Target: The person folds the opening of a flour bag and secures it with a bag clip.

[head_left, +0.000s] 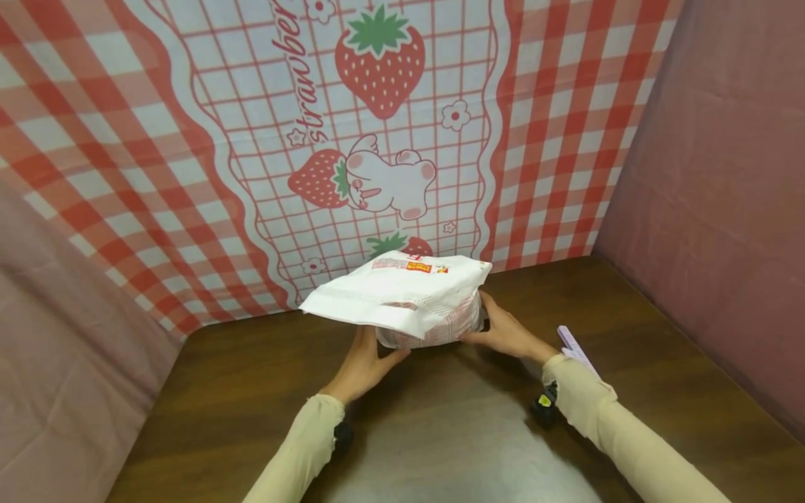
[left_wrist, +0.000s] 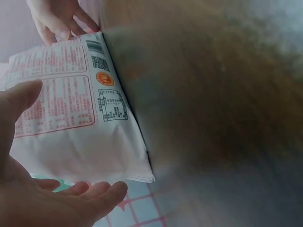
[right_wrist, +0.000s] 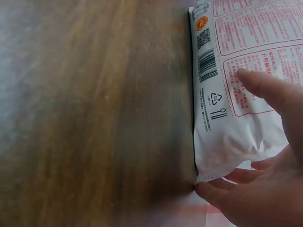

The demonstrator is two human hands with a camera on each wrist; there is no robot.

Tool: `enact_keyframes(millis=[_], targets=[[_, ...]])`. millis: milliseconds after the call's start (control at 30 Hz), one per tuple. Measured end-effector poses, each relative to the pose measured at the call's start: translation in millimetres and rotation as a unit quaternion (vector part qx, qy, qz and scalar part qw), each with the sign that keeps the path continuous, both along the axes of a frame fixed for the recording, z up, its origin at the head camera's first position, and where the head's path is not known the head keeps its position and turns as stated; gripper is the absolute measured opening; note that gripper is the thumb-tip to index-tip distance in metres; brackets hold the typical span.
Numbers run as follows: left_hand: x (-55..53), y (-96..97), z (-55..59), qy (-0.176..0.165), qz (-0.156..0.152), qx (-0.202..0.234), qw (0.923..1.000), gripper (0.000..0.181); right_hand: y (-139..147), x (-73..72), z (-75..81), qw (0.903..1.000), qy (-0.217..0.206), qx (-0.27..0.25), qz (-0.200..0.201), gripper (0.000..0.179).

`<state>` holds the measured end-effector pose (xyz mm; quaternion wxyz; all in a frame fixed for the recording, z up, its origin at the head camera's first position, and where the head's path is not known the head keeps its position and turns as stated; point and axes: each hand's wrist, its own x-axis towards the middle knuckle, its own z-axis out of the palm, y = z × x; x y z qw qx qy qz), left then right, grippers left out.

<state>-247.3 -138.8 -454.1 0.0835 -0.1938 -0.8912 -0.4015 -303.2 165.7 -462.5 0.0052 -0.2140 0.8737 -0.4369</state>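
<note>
A plump white printed food bag (head_left: 434, 293) stands at the middle of the table, its wide top seam drooping toward me. My left hand (head_left: 361, 367) holds its left side, thumb at the front and other fingers partly hidden by the bag. On the other side my right hand (head_left: 506, 334) grips the lower right part. Red print panels, a barcode and a recycling mark show on the bag's face in the right wrist view. There my right thumb (right_wrist: 262, 87) lies over the print, with fingertips at the bottom corner. The left wrist view shows the left fingers curved around the side edge.
A pale purple strip with ruler-like markings (head_left: 575, 349) lies beside the right sleeve on the brown wooden table (head_left: 251, 391). Behind stands a red-and-white strawberry cloth (head_left: 553, 140). Pink curtains (head_left: 711, 175) bound both sides.
</note>
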Motion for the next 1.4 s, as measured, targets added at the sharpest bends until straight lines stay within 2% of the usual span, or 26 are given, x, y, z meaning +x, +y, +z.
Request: enact_keyframes(millis=[100,233,433,600,700,867,1000,1133,1200,1300,1400], targets=[[-7.6,0.4,-2.6,-0.01,-0.003,0.015,0.9998,0.099,0,-2.0,1.0,0.9999,-0.011,-0.001,0.001,0.103],[-16.0,1.2,-5.3,-0.02,-0.011,0.034,0.9992,0.084,1,-2.6,2.3,0.9996,-0.026,-0.013,0.004,0.096],[-14.8,0.6,-3.3,-0.012,0.004,0.02,0.9997,0.062,3,1.6,3.9,0.9991,-0.034,-0.024,0.007,0.093],[-3.1,-0.6,-0.6,-0.014,0.003,-0.009,0.9999,0.062,5,10.5,3.7,0.9996,-0.027,-0.007,0.01,0.094],[7.6,-0.5,1.0,-0.014,0.0,-0.017,0.9998,0.065,8,19.5,4.0,0.9997,-0.022,0.004,0.01,0.095],[28.4,0.3,3.1,0.002,0.009,-0.034,0.9994,0.067,11,39.0,4.0,0.9994,0.011,0.031,0.012,0.093],[45.6,3.4,3.2,0.034,0.02,-0.048,0.9981,0.062,14,53.9,4.4,0.9984,0.038,0.038,0.02,0.09],[60.0,6.9,1.6,0.089,0.031,-0.057,0.9939,0.056,17,61.2,4.2,0.997,0.054,0.046,0.031,0.09],[64.3,7.8,0.3,0.117,0.038,-0.067,0.9901,0.051,18,62.4,5.0,0.9963,0.059,0.054,0.034,0.093],[67.3,7.7,-0.5,0.14,0.04,-0.09,0.9852,0.049,18,65.5,10.7,0.9943,0.074,0.069,0.035,0.098],[69.8,5.5,0.6,0.167,0.043,-0.136,0.9755,0.05,19,73.4,23.8,0.9901,0.102,0.096,0.008,0.106]])
